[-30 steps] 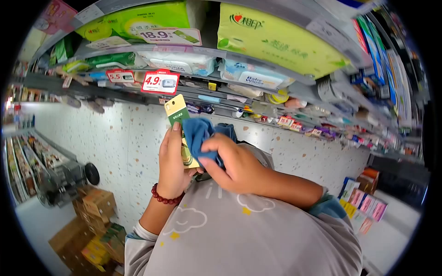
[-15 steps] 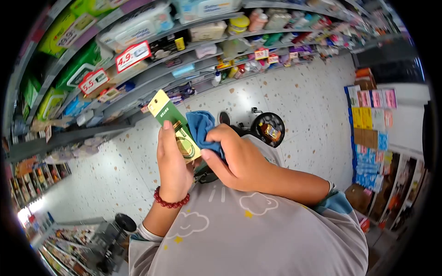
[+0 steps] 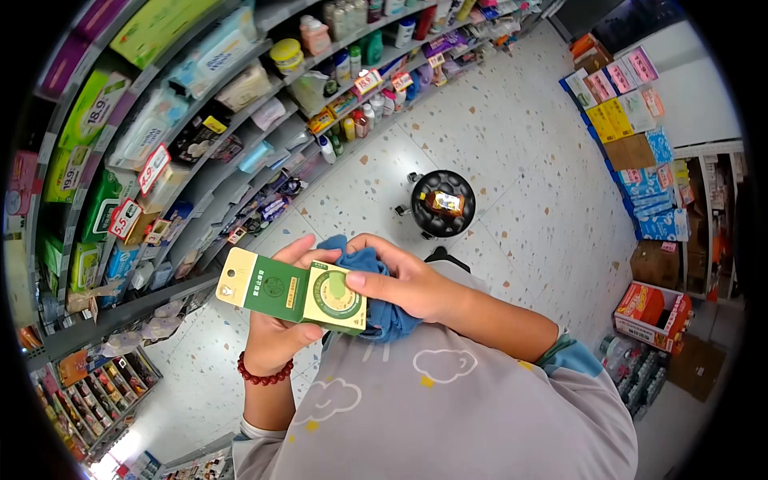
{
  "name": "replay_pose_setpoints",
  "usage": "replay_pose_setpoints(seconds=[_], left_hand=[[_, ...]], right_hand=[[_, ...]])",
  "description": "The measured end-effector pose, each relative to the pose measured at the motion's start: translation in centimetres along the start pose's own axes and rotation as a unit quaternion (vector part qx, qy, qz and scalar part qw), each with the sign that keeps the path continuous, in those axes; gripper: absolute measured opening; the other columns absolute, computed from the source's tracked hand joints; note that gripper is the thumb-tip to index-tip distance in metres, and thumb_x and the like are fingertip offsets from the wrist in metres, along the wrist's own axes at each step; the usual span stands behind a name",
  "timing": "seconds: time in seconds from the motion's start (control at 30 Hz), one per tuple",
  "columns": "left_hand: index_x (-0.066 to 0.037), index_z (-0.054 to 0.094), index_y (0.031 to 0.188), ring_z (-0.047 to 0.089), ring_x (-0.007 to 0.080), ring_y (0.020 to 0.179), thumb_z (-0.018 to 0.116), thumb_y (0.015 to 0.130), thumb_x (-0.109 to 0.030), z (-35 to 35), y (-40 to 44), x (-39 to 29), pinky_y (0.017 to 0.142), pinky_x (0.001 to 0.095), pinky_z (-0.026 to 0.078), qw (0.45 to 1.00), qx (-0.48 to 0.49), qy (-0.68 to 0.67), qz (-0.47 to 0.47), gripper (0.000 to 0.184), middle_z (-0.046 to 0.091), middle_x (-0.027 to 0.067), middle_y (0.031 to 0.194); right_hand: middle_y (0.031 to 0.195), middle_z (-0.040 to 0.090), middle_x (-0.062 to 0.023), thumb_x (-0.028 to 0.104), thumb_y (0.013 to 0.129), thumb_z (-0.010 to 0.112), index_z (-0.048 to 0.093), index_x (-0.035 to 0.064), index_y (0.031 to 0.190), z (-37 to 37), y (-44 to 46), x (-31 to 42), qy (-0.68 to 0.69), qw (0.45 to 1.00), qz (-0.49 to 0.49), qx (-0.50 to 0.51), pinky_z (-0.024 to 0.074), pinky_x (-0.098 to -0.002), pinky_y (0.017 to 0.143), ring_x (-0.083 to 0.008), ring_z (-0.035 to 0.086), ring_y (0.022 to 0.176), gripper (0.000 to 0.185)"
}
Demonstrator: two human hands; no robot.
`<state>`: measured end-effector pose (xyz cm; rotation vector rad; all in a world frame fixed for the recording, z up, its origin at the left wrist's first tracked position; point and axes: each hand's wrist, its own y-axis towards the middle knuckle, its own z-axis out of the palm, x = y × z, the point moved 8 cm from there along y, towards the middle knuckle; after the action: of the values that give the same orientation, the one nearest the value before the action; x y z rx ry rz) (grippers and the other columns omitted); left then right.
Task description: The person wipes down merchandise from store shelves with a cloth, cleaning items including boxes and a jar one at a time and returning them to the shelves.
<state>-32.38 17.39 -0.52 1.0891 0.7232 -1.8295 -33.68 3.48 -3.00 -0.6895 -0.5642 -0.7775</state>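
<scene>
A small green and cream cardboard box (image 3: 336, 298) with a hang-tab flap lies face up between my hands. My left hand (image 3: 282, 332) grips it from the left, thumb along the lower edge and fingers behind the flap. A red bead bracelet (image 3: 265, 376) circles that wrist. My right hand (image 3: 404, 280) holds a crumpled blue cloth (image 3: 392, 322) against the box's right side, and its thumb rests on the box's printed front. The cloth partly hides the right fingers.
Shelves (image 3: 240, 152) of wipes, bottles and packets run along the left and top. A round black stool (image 3: 442, 186) on casters carries a brown packet (image 3: 442, 203). Stacked boxes (image 3: 640, 172) and an open red carton (image 3: 652, 314) stand to the right.
The box has turned from steeply tilted to nearly level, its front facing up. My right thumb has moved onto its face. The view has rotated, and the stool now shows fully.
</scene>
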Motion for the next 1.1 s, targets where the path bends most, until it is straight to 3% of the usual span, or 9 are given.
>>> replay_pose_setpoints(seconds=[0.17, 0.23, 0.43, 0.57, 0.7, 0.77, 0.9, 1.03, 1.1], left_hand=[[-0.003, 0.040, 0.140, 0.050, 0.0270, 0.135, 0.081, 0.083, -0.007, 7.2, 1.2, 3.6, 0.109, 0.0403, 0.046, 0.995, -0.079, 0.056, 0.014, 0.070, 0.051, 0.0235, 0.141], [-0.003, 0.038, 0.142, 0.050, 0.0270, 0.134, 0.080, 0.086, -0.009, 10.1, 1.0, 6.2, 0.109, 0.0408, 0.045, 0.991, -0.115, 0.054, 0.030, 0.071, 0.051, 0.0225, 0.142], [-0.005, 0.035, 0.143, 0.051, 0.0274, 0.133, 0.076, 0.090, -0.010, 17.2, 0.3, 12.2, 0.110, 0.0413, 0.045, 0.964, -0.252, 0.082, 0.035, 0.067, 0.049, 0.0203, 0.144], [-0.005, 0.035, 0.143, 0.052, 0.0269, 0.132, 0.074, 0.090, -0.007, 22.4, -0.3, 13.6, 0.110, 0.0412, 0.045, 0.952, -0.240, 0.184, 0.040, 0.065, 0.049, 0.0202, 0.145], [-0.005, 0.035, 0.143, 0.050, 0.0269, 0.134, 0.074, 0.090, -0.005, 22.1, -0.6, 14.4, 0.110, 0.0409, 0.045, 0.939, -0.320, 0.121, 0.025, 0.067, 0.047, 0.0205, 0.146], [-0.005, 0.039, 0.143, 0.048, 0.0275, 0.135, 0.076, 0.091, -0.016, 23.4, -0.2, 14.2, 0.114, 0.0417, 0.039, 0.944, -0.306, 0.126, 0.018, 0.065, 0.047, 0.0202, 0.148], [-0.007, 0.036, 0.143, 0.051, 0.0273, 0.133, 0.074, 0.089, -0.003, 25.4, 0.5, 14.7, 0.110, 0.0406, 0.046, 0.944, -0.252, 0.207, 0.047, 0.066, 0.046, 0.0207, 0.147], [-0.007, 0.036, 0.141, 0.049, 0.0271, 0.134, 0.074, 0.087, 0.001, 25.5, 1.0, 15.1, 0.109, 0.0404, 0.046, 0.942, -0.272, 0.193, 0.046, 0.066, 0.043, 0.0214, 0.148], [-0.006, 0.037, 0.139, 0.051, 0.0276, 0.132, 0.075, 0.085, 0.004, 26.5, 1.2, 14.7, 0.108, 0.0392, 0.047, 0.936, -0.225, 0.257, 0.088, 0.066, 0.042, 0.0226, 0.148]], right_hand=[[0.108, 0.061, -0.0046, 0.035, 0.103, 0.060, 0.049, 0.0045, 0.122, -6.3, -5.1, 0.7, -0.004, 0.993, -0.012, -0.118, 0.0476, -0.0260, 0.087, -0.0074, 0.055, 0.099, 0.038], [0.107, 0.060, -0.0091, 0.035, 0.104, 0.057, 0.046, 0.0012, 0.120, -9.0, -8.2, 1.8, -0.123, 0.976, -0.049, -0.173, 0.0481, -0.0292, 0.086, -0.0103, 0.056, 0.098, 0.039], [0.098, 0.057, -0.0097, 0.036, 0.106, 0.053, 0.040, 0.0014, 0.118, -13.8, -15.0, 2.4, -0.227, 0.966, -0.093, -0.081, 0.0472, -0.0307, 0.077, -0.0115, 0.055, 0.089, 0.039], [0.087, 0.059, -0.0084, 0.035, 0.106, 0.052, 0.036, 0.0017, 0.120, -17.5, -16.4, 2.8, -0.189, 0.977, -0.075, -0.060, 0.0487, -0.0332, 0.067, -0.0144, 0.056, 0.073, 0.040], [0.084, 0.059, -0.0094, 0.037, 0.105, 0.054, 0.037, 0.0004, 0.119, -17.2, -19.6, 2.9, -0.222, 0.970, -0.093, -0.043, 0.0487, -0.0343, 0.066, -0.0149, 0.058, 0.073, 0.043], [0.083, 0.058, -0.0083, 0.038, 0.104, 0.055, 0.036, -0.0008, 0.119, -17.7, -20.0, 3.1, -0.235, 0.964, -0.117, -0.036, 0.0482, -0.0337, 0.065, -0.0142, 0.058, 0.072, 0.046], [0.081, 0.055, -0.0062, 0.041, 0.104, 0.056, 0.038, -0.0007, 0.119, -19.0, -20.0, 3.4, -0.181, 0.980, -0.065, -0.043, 0.0461, -0.0290, 0.063, -0.0103, 0.053, 0.070, 0.048], [0.087, 0.056, -0.0048, 0.039, 0.105, 0.056, 0.041, 0.0008, 0.121, -19.8, -20.2, 2.8, -0.177, 0.975, -0.118, -0.068, 0.0459, -0.0271, 0.063, -0.0079, 0.053, 0.071, 0.044], [0.093, 0.058, -0.0040, 0.037, 0.104, 0.057, 0.043, 0.0031, 0.122, -20.5, -19.7, 2.0, -0.036, 0.996, -0.029, -0.070, 0.0475, -0.0255, 0.065, -0.0070, 0.055, 0.076, 0.041]])
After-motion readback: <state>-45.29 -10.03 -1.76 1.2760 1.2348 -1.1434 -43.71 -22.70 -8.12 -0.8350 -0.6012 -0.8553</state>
